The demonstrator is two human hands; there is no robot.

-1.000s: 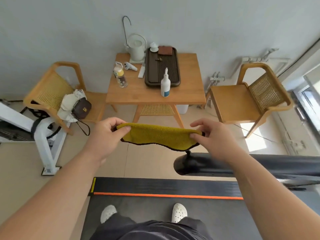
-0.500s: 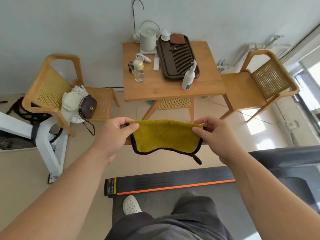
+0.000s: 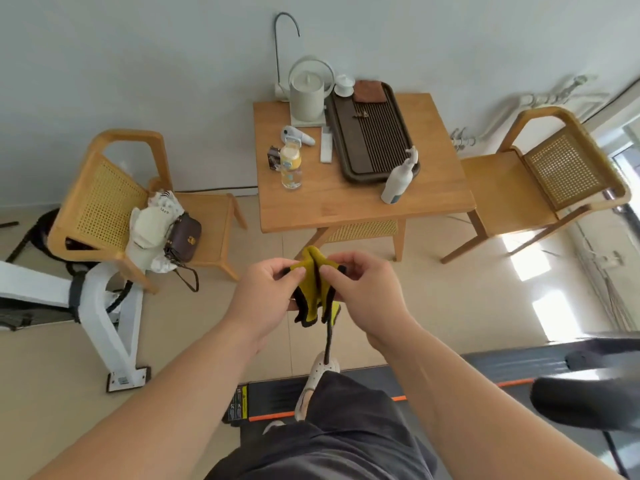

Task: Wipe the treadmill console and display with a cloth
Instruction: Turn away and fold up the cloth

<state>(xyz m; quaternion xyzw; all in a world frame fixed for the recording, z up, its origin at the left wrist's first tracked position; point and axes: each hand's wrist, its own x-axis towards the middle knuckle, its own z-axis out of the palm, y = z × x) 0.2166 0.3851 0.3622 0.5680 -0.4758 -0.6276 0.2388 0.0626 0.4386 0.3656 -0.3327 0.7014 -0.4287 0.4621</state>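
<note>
A yellow cloth (image 3: 313,289) with a black border hangs bunched and folded between both hands, its black loop dangling below. My left hand (image 3: 266,299) pinches its left upper edge and my right hand (image 3: 367,292) pinches the right one, the two hands close together at chest height. The treadmill (image 3: 433,375) lies low at the bottom, with its black deck and an orange stripe. A dark blurred handlebar end (image 3: 585,403) juts in at the right edge. No console or display shows.
A wooden table (image 3: 346,202) stands ahead with a white spray bottle (image 3: 398,178), a drink bottle (image 3: 290,166), a dark tea tray (image 3: 372,133) and a kettle (image 3: 306,90). Wooden chairs flank it; the left chair (image 3: 110,199) holds a bag. A white machine frame (image 3: 104,323) stands at left.
The hands have come together, folding the cloth from a stretched flat strip into a bunched fold. The view has shifted left and one foot has stepped off the deck's front.
</note>
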